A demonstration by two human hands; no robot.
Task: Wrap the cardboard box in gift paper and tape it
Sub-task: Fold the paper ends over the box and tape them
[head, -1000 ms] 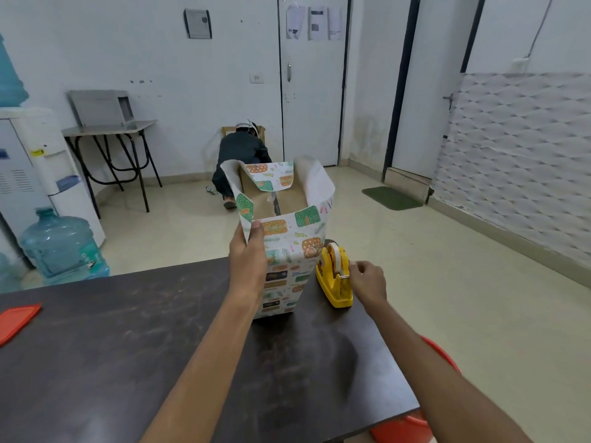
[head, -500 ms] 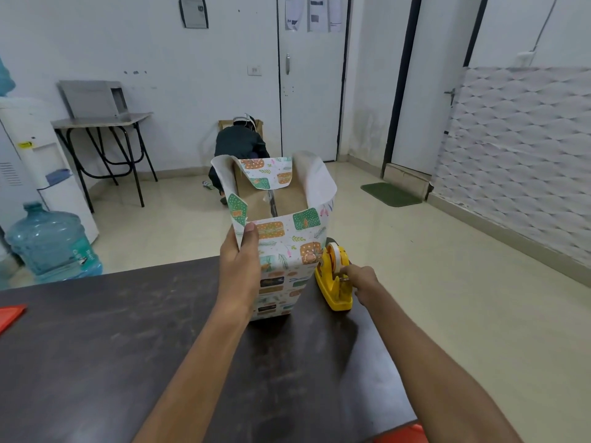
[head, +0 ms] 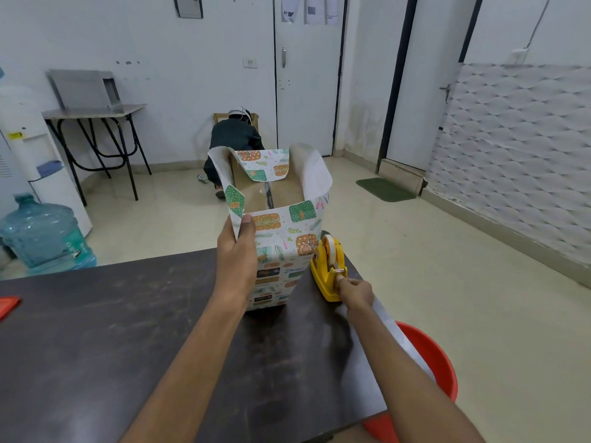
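Change: your right hand [head: 356, 292] has slid to the dispenser's [head: 329, 270] near end.
Right: fingertips pinched at its cutter; tape hold unclear.
Left: your left hand [head: 236, 260] clasps the papered box [head: 281, 251], just left of the dispenser.

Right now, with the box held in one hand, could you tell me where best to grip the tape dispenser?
Grip the tape dispenser by its low yellow base, from its open right side. The box stands close on its left, and the roll on top must stay free to turn. The right hand is already at its near end.
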